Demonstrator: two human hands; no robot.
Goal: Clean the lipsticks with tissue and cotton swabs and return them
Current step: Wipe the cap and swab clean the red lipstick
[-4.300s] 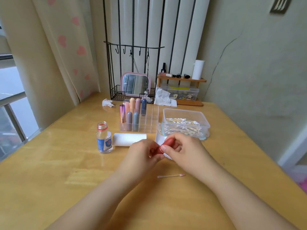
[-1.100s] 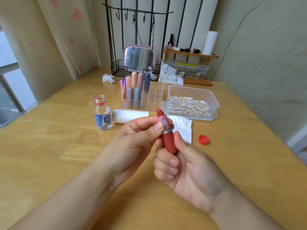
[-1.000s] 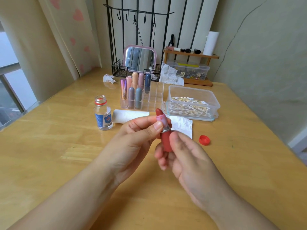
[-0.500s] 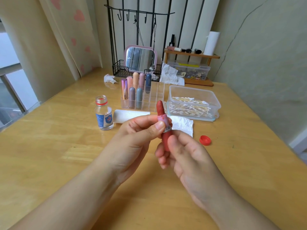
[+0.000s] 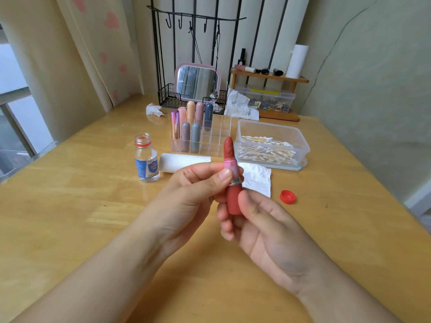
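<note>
Both hands, left hand [image 5: 191, 197] and right hand [image 5: 261, 227], grip upright lipstick [image 5: 232, 178].

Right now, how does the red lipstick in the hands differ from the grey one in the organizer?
The red lipstick is uncapped with its bullet extended; the grey lipstick is capped. The red one is held by both hands; the grey one stands in the clear organizer. Both are upright.

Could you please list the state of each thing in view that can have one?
red lipstick: uncapped, bullet extended, upright
left hand: pinches the lipstick's collar
right hand: grips the lipstick's base
bottle: open, upright
red cap: off, on the table
swab box: lidless, holding swabs
organiser: partly filled with capped lipsticks
tissue sheet: flat, unfolded
</note>
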